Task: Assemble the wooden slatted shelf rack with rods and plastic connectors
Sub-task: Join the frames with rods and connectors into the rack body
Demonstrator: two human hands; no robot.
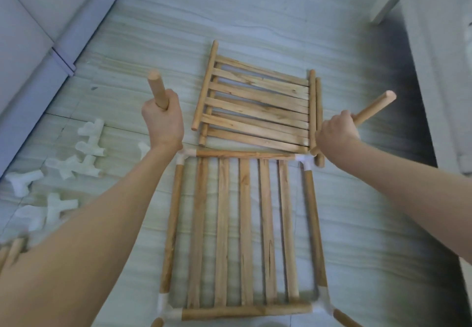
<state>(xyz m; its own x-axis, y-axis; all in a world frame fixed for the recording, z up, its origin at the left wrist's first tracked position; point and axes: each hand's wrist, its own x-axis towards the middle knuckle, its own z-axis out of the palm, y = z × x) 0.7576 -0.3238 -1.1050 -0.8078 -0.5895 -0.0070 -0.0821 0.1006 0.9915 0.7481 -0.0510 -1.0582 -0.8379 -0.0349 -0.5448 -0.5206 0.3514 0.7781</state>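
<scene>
A wooden slatted shelf frame point(242, 229) lies flat on the floor in front of me, with white plastic connectors at its four corners. My left hand point(163, 119) grips a wooden rod point(157, 89) standing up over the far left corner connector point(184, 155). My right hand point(334, 132) grips another rod point(374, 108), tilted to the right, over the far right corner connector point(305, 159). Whether the rod ends sit in the connectors is hidden by my hands. Two more rods stick out at the near corners.
A stack of loose slatted panels point(255, 104) lies just beyond the frame. Several white plastic connectors point(69, 165) are scattered on the floor to the left. Spare rods point(11, 252) lie at the lower left. A sofa point(33, 33) borders the left, white furniture point(439, 71) the right.
</scene>
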